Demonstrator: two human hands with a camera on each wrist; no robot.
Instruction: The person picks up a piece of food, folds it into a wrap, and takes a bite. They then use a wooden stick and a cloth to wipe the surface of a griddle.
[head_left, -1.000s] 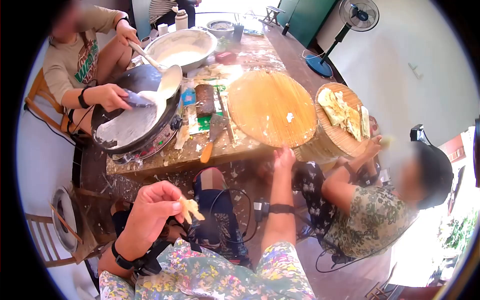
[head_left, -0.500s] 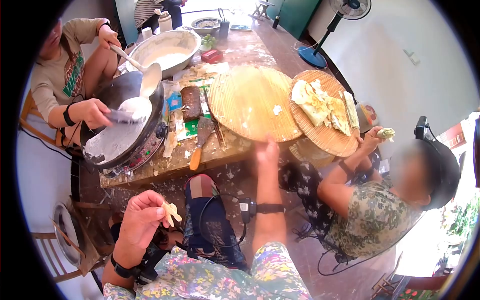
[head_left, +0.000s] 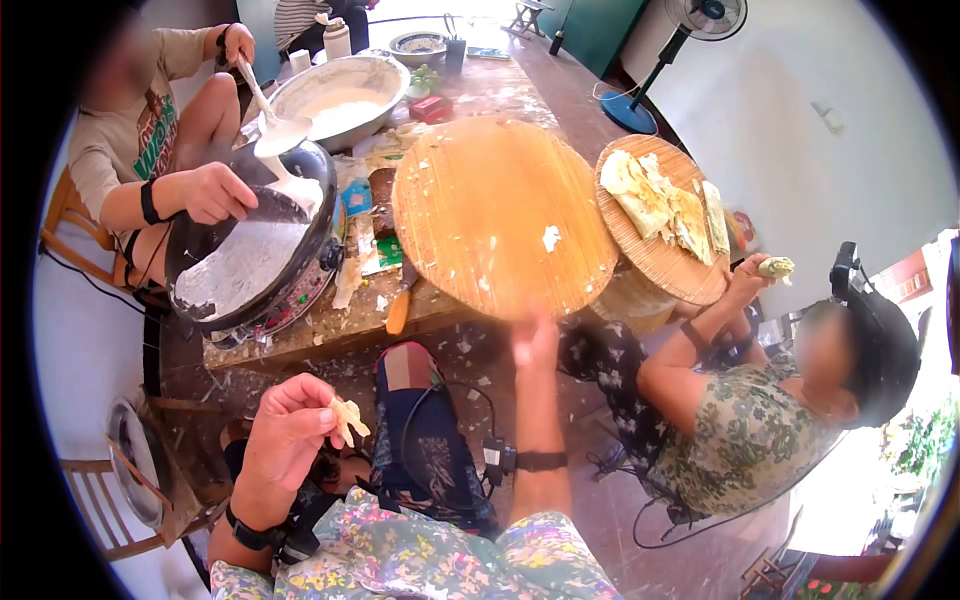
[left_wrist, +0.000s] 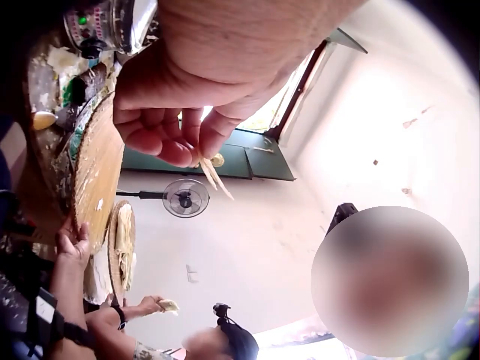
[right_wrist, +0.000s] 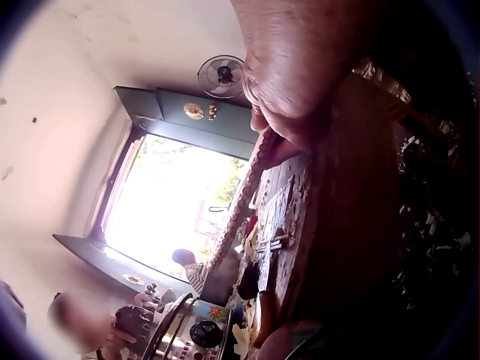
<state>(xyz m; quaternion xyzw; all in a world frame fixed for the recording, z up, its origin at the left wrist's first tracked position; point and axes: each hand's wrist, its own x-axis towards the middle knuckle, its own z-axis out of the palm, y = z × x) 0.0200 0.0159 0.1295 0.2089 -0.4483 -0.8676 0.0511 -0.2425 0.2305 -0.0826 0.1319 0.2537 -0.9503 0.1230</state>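
Observation:
In the head view my left hand [head_left: 285, 435] pinches a small torn piece of thin pancake [head_left: 349, 422] between thumb and fingertips, held over my lap. My right hand [head_left: 537, 348], slightly blurred, grips the near edge of a round bamboo board [head_left: 500, 225]. The right wrist view shows that board edge-on, raised at a tilt above the table, with my fingers [right_wrist: 289, 142] curled round its rim. A few white crumbs [head_left: 551, 238] lie on the board. It partly covers a scraper, whose orange handle [head_left: 398, 312] sticks out at the table's edge.
At left, a person with a ladle [head_left: 280, 135] spreads batter on a round griddle [head_left: 240, 275] beside a batter basin [head_left: 385, 120]. Another person sits at right, holding a rolled pancake [head_left: 775, 267]; a second round board [head_left: 690, 285] there bears folded pancakes [head_left: 640, 195]. A fan [head_left: 630, 112] stands behind.
The bamboo board has lifted and shifted left with my right hand, now covering more of the scraper. My left hand keeps its piece. At the griddle, the ladle has been raised back toward the basin.

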